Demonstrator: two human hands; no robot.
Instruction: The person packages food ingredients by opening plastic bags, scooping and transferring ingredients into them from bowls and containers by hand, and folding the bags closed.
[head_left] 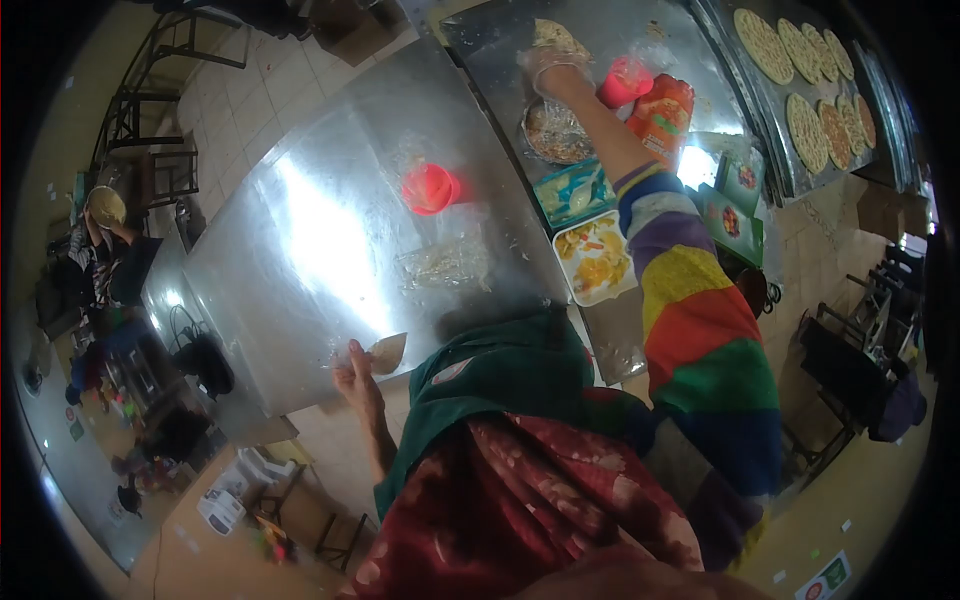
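My left hand (360,378), thumb raised, grips a folded piece of flatbread (389,353) at the table's near edge. My right hand (560,78), in a clear plastic glove, reaches to the far metal surface beside a flatbread (556,36); its fingers are blurred. Just below it is a round bowl of mixed food (558,132). To its right are a pink cup (626,82) and an orange packet (662,112). A teal packet (574,193) and a white tray of yellow food (597,259) sit nearer me.
Another pink cup (428,189) and a clear plastic bag (447,265) lie on the metal table (240,270). Several flatbreads (806,130) cover a rack at upper right. Green boxes (733,215) stand nearby. At far left, a person (110,250) holds a round container.
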